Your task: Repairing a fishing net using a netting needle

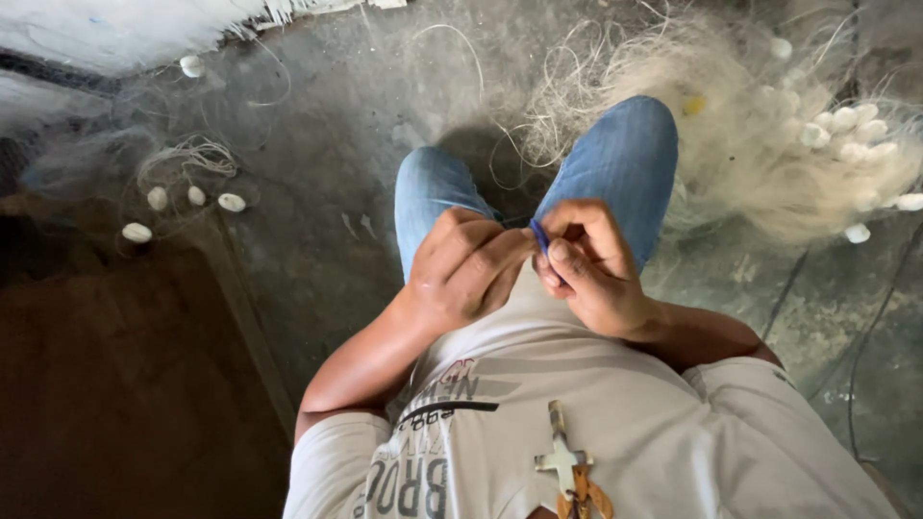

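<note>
I sit on a concrete floor with my knees in blue jeans (615, 163) raised in front of me. My right hand (591, 269) pinches a small blue flat tool (540, 236) between thumb and fingers. Pressed close against it, my left hand (466, 269) has its fingers curled at the tool's tip; a fine line between the fingers is too thin to make out. Both hands hover just above my lap, over a white printed shirt (596, 423).
A heap of pale fishing net (760, 144) with several white oval floats (846, 125) lies at the upper right. More floats (192, 197) and thin line lie on the floor (317, 144) at the left. A dark brown board (115, 384) fills the lower left.
</note>
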